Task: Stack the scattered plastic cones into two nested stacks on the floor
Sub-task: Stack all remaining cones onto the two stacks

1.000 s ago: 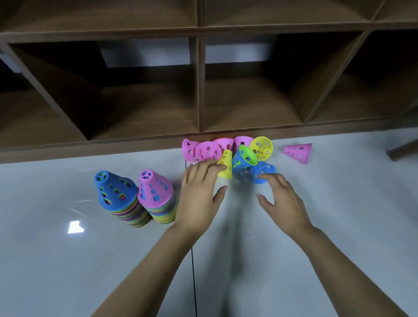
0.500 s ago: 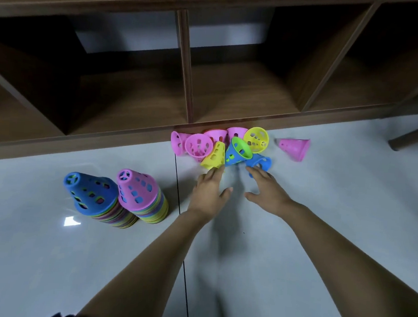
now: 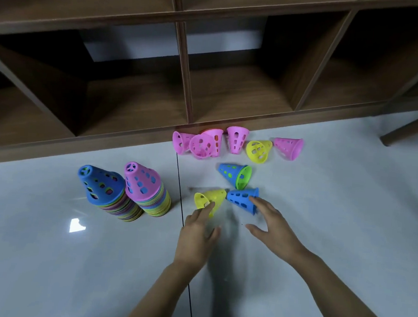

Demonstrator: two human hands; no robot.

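Both forearms reach forward over the floor point(image 3: 47, 258), hands apart. Left hand point(image 3: 198, 232) is palm down with fingers extended, tips on the lying yellow cone point(image 3: 214, 195); it's blurred, so cannot tell if it grips. Right hand point(image 3: 276, 227) is spread wide, thumb out, one fingertip touching the lying blue cone point(image 3: 241, 197). Blue-topped stack point(image 3: 100, 188) and pink-topped stack point(image 3: 143, 182) stand touching at left. Loose pink cones point(image 3: 201, 145) lie by the shelf point(image 3: 232, 95).

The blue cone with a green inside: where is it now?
Head view, right of centre: this blue-green cone lies on its side between the far yellow cone and the near blue cone.
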